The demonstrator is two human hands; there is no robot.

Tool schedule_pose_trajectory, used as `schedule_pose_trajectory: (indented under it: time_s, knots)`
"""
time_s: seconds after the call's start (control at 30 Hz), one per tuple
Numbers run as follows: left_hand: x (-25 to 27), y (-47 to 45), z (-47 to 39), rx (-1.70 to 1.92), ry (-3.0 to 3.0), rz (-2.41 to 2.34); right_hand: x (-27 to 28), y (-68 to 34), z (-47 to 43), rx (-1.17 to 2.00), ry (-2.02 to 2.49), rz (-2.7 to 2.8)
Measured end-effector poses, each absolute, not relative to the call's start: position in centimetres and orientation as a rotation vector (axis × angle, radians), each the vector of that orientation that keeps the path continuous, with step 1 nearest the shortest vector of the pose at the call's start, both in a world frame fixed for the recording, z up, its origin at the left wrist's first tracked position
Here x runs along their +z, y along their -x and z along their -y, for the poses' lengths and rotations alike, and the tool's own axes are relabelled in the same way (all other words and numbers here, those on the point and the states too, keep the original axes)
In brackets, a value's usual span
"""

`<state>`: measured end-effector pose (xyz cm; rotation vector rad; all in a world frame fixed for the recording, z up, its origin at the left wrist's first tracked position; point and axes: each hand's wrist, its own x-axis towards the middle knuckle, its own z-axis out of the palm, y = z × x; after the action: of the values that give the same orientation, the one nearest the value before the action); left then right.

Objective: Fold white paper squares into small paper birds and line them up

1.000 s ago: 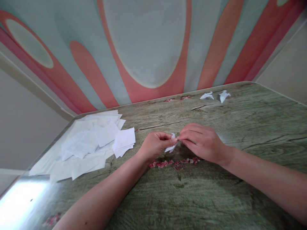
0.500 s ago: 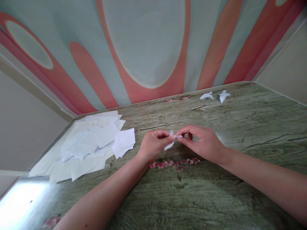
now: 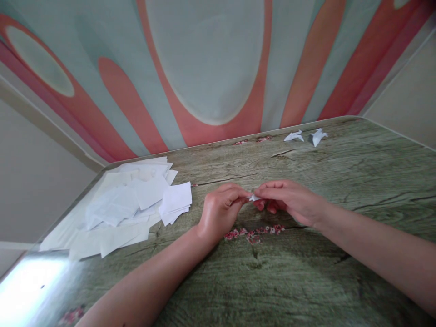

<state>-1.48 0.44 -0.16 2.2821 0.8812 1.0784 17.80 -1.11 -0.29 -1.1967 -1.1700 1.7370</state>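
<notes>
Between my two hands, above the middle of the table, is a small folded white paper [image 3: 254, 198], mostly covered by fingers. My left hand [image 3: 223, 209] pinches its left side between thumb and fingertips. My right hand [image 3: 289, 198] closes on its right end with the fingertips, palm turned toward me and the lower fingers curled beneath. Only a small pointed bit of the paper shows in the gap. Two folded white paper birds, one [image 3: 294, 136] left of the other [image 3: 319, 137], lie near the table's far edge.
A short stack of square white paper [image 3: 177, 200] lies left of my hands. Beyond it spreads a loose pile of larger white sheets [image 3: 119, 204]. The wood-patterned table [image 3: 272, 281] meets a red and grey-green patterned wall [image 3: 218, 131] at its far edge.
Both hands have turned around the folded paper, and the left has shifted slightly right. Less of the paper shows now; its white flap below the left thumb is hidden.
</notes>
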Motion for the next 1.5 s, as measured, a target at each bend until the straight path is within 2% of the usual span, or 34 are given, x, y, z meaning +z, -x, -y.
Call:
schedule_pose_trajectory:
  time_s: [0.1, 0.3, 0.57, 0.77, 0.9, 1.0, 1.17, 1.23, 1.37, 1.5]
  knots:
    - [-0.3, 1.5, -0.4, 1.098, -2.325, -0.869, -0.4, -17.9, 1.0, 1.793, 1.174, 1.108]
    - [-0.4, 1.3, -0.3, 1.108, -2.310, -0.878, -0.5, -17.9, 1.0, 1.684, 1.184, 1.191]
    - [-0.4, 0.8, -0.3, 1.133, -2.180, -1.017, -0.7, -17.9, 1.0, 1.346, 1.339, 1.473]
    - [-0.5, 0.6, -0.3, 1.092, -2.057, -1.078, -0.4, -18.0, 1.0, 1.352, 1.355, 1.489]
    - [-0.4, 0.5, -0.2, 1.065, -1.981, -1.123, 0.0, -18.0, 1.1, 1.225, 1.388, 1.573]
    - [-0.4, 0.4, -0.3, 1.058, -1.857, -1.160, 0.3, -18.0, 1.2, 1.144, 1.416, 1.610]
    - [-0.7, 0.3, -0.6, 0.974, -1.393, -1.114, 0.2, -17.5, 1.4, 1.254, 1.214, 1.555]
    - [-0.8, 0.3, -0.7, 0.958, -1.255, -1.060, 0.0, -17.3, 1.6, 1.074, 1.201, 1.645]
    - [-0.9, 0.0, -0.7, 0.935, -1.137, -1.008, -0.3, -16.9, 2.2, 0.512, 1.247, 1.881]
    - [-0.9, -0.3, -0.4, 0.941, -1.092, -0.982, -0.6, -16.9, 2.5, 0.319, 1.269, 1.939]
